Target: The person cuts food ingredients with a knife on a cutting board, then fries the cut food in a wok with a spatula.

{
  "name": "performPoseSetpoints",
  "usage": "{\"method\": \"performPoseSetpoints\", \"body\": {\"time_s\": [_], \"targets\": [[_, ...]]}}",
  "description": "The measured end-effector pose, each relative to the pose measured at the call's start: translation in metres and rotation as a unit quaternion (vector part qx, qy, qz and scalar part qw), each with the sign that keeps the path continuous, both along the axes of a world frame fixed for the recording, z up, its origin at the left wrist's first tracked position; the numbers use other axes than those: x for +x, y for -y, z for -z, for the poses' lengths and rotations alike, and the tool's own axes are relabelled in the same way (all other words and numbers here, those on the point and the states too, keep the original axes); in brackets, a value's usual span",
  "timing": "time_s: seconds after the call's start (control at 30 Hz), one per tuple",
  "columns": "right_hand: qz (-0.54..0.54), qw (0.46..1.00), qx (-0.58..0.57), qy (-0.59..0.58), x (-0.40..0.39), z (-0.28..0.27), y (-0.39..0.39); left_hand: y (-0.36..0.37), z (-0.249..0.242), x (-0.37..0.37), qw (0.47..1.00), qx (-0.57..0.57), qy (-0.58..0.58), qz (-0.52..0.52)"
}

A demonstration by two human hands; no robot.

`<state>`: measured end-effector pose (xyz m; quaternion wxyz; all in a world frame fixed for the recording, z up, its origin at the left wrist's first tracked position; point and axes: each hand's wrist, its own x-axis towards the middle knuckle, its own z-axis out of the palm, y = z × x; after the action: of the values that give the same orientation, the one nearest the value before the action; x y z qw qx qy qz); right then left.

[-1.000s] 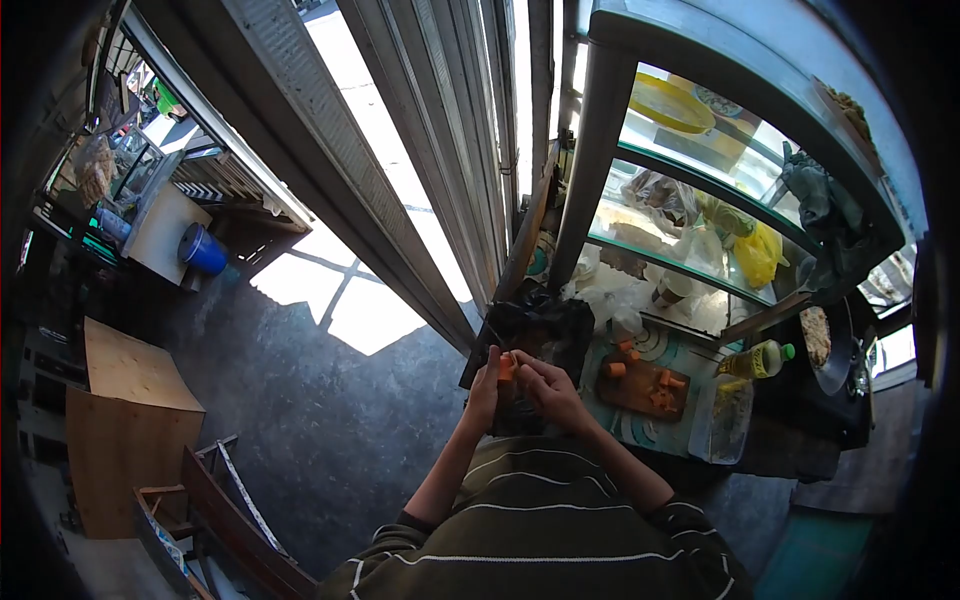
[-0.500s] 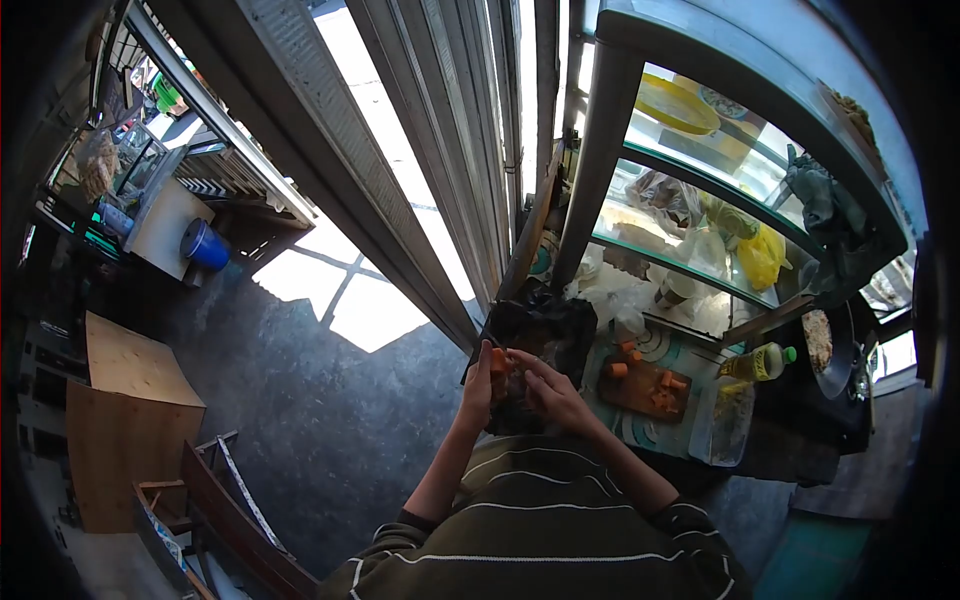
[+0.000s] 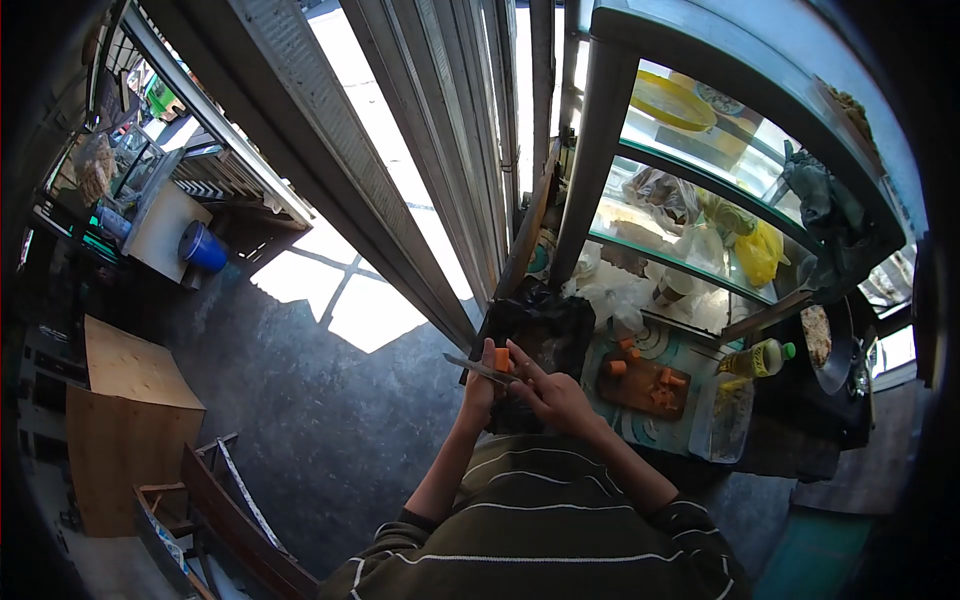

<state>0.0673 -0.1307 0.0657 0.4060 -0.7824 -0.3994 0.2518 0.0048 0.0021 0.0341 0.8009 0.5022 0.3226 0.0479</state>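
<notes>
An orange piece, carrot by its look, (image 3: 502, 358) is gripped in my left hand (image 3: 480, 385), in front of my body. My right hand (image 3: 556, 396) is closed on a knife (image 3: 480, 369), whose blade crosses over my left fingers just below the orange piece and points left. Beneath and beyond both hands is a container lined with a black bag (image 3: 545, 322). Right of it, a brown cutting board (image 3: 643, 388) carries several orange chunks.
A clear plastic tub (image 3: 722, 420) and an oil bottle with a green cap (image 3: 758, 359) stand right of the board. Behind is a glass cabinet (image 3: 640, 150) with bags. Metal shutters (image 3: 430, 130) rise ahead; a pan (image 3: 828, 350) is far right.
The knife blade now shows clearly, lying across my left fingers and pointing left. My right hand has turned slightly, and its index finger is stretched toward the orange piece.
</notes>
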Motion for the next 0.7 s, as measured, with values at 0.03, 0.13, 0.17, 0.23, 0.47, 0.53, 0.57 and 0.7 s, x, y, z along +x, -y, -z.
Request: {"method": "performPoseSetpoints", "body": {"time_s": [0.03, 0.13, 0.17, 0.23, 0.47, 0.53, 0.57, 0.7], "targets": [[0.002, 1.0, -0.01, 0.027, 0.0, 0.0, 0.0, -0.001, -0.001, 0.0, 1.0, -0.006, -0.005, 0.01], [-0.002, 0.997, -0.035, 0.073, 0.003, -0.001, -0.001, 0.0, -0.001, 0.002, 1.0, -0.02, -0.017, 0.009], [-0.008, 0.995, -0.049, 0.091, 0.003, -0.001, -0.001, 0.0, 0.0, 0.002, 0.999, -0.027, -0.024, -0.001], [-0.002, 0.994, -0.039, 0.105, 0.002, 0.002, -0.002, 0.001, -0.007, 0.001, 0.999, -0.028, -0.028, -0.001], [0.007, 0.983, -0.047, 0.176, -0.002, 0.011, -0.002, 0.0, -0.001, -0.003, 0.999, -0.014, -0.042, -0.001], [0.014, 0.983, -0.046, 0.177, -0.004, 0.008, -0.001, -0.001, 0.008, -0.005, 0.999, -0.012, -0.036, 0.008], [0.02, 0.983, -0.044, 0.178, -0.006, 0.007, -0.001, -0.002, 0.013, -0.006, 0.999, -0.009, -0.029, 0.015], [0.047, 0.981, -0.021, 0.185, -0.007, 0.01, -0.002, 0.009, 0.008, 0.0, 0.999, 0.007, -0.008, -0.031]]}}
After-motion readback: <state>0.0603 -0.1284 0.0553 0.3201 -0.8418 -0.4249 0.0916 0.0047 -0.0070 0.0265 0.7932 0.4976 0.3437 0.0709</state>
